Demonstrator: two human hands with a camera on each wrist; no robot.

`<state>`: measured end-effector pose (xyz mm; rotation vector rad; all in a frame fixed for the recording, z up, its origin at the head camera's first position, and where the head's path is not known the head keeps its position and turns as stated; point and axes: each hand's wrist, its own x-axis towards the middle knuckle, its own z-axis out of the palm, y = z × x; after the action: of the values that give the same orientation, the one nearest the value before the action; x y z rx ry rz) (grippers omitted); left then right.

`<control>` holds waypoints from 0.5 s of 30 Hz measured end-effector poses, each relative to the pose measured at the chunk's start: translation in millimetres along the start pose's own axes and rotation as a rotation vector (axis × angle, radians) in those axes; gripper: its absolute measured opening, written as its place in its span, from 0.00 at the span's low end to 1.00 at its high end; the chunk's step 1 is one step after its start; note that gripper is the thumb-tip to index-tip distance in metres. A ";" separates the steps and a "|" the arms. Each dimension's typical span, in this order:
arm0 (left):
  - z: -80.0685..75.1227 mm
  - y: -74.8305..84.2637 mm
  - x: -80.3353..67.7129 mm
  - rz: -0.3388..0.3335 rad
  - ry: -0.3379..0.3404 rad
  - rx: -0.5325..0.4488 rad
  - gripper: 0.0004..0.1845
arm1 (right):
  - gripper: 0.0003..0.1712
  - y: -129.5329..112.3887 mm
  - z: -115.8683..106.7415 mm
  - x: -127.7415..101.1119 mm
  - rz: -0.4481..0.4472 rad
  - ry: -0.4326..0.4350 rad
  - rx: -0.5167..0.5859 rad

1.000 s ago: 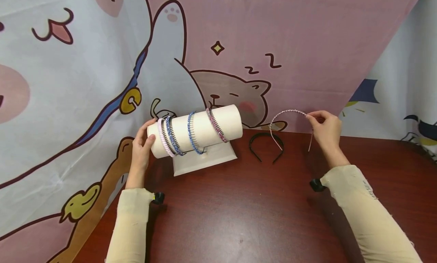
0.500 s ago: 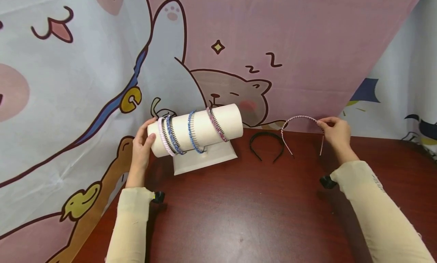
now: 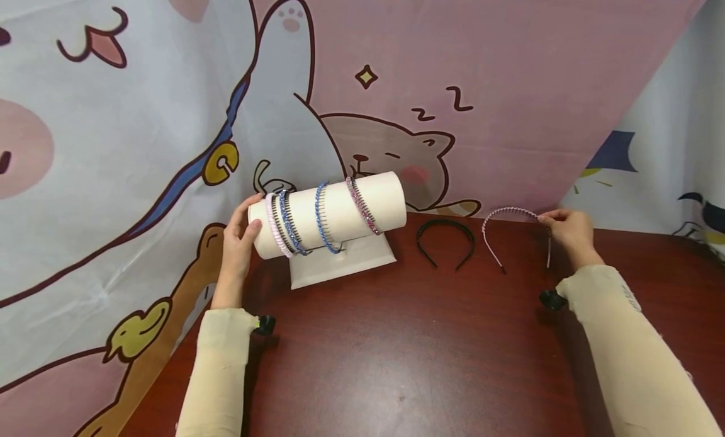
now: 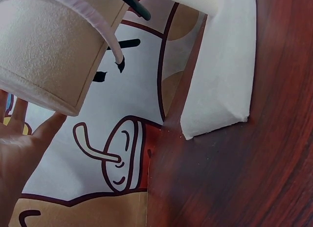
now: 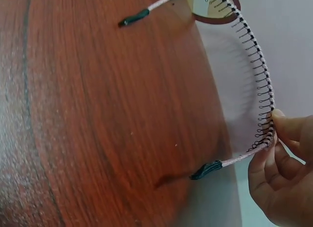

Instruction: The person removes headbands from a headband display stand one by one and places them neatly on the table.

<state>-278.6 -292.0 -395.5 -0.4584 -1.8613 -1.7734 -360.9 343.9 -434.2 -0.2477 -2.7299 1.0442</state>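
Pink-wrapped toothed headband (image 3: 512,226) is hanging from the right hand (image 3: 572,230), whose fingertips (image 5: 281,124) are pinching the arc near one side, while both dark-capped ends are pointing down toward the dark red wooden counter (image 3: 408,349); the wrist view is showing the tips just at the surface, though contact cannot be told for sure. Across from it, the left hand (image 3: 238,245) is resting with relaxed, straight fingers against the near end of the cream cylindrical headband stand (image 3: 331,220), steadying it rather than gripping. Just inward of the right hand, a plain black headband (image 3: 445,238) is lying on the counter, between the held band and the stand. Five more headbands, pale pink, black, two blue and one pink-beaded, are sitting round the cylinder. Judging by this, the pink band is being set down beside the black one; the next move calls for loosening the pinch once both ends are resting steadily.
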 end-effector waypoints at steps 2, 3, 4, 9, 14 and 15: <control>0.0 0.8 0.2 -0.005 0.001 0.002 0.26 | 0.24 3.3 1.6 0.7 0.002 -0.018 -0.003; 0.3 2.0 0.3 -0.005 0.001 0.003 0.26 | 0.24 4.7 2.5 0.9 0.002 -0.025 -0.011; 0.8 3.9 0.3 -0.004 0.000 0.003 0.26 | 0.24 5.8 3.4 1.1 0.005 -0.033 -0.012; 7.2 21.3 -2.2 0.002 -0.006 0.001 0.26 | 0.24 10.5 8.6 2.3 0.012 -0.062 -0.023; 10.5 27.9 -4.6 -0.002 -0.008 -0.003 0.26 | 0.23 14.4 12.5 1.8 0.037 -0.080 -0.055; 10.7 28.0 -4.7 -0.002 -0.011 -0.006 0.26 | 0.23 14.9 13.3 1.2 0.046 -0.085 -0.060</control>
<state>-260.1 -278.5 -375.5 -0.4700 -1.8648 -1.7821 -364.3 346.7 -453.7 -0.2834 -2.8474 1.0079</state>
